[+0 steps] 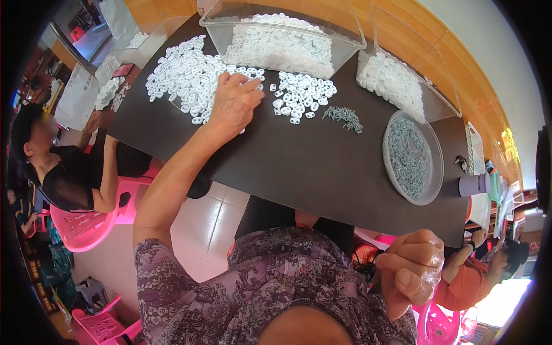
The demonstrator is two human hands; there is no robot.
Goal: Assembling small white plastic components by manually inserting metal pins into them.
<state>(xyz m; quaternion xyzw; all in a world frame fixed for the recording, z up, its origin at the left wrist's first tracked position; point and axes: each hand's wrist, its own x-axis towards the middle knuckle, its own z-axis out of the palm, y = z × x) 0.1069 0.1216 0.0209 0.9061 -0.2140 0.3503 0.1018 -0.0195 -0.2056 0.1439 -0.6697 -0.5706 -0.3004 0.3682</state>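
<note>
My left hand (pixel 237 104) reaches over the table to the right edge of a large heap of small white oval plastic pieces (pixel 183 75), each with two holes. Its fingers are bent and slightly apart, with the tips down among the pieces; the thumb and palm are hidden. A smaller group of the same white pieces (pixel 302 92) lies just to the right of this hand. Raised near my body, off the table's near right edge, my right hand (pixel 411 273) is closed in a fist; whatever is inside cannot be seen.
Small grey screws (pixel 344 118) lie loose on the dark table (pixel 287 167), and many more fill a round clear tub (pixel 435 167) at right. Two clear bins (pixel 339 40) (pixel 443 95) of white pieces stand at the back. A purple-grey cup (pixel 474 185) sits far right. People sit on both sides.
</note>
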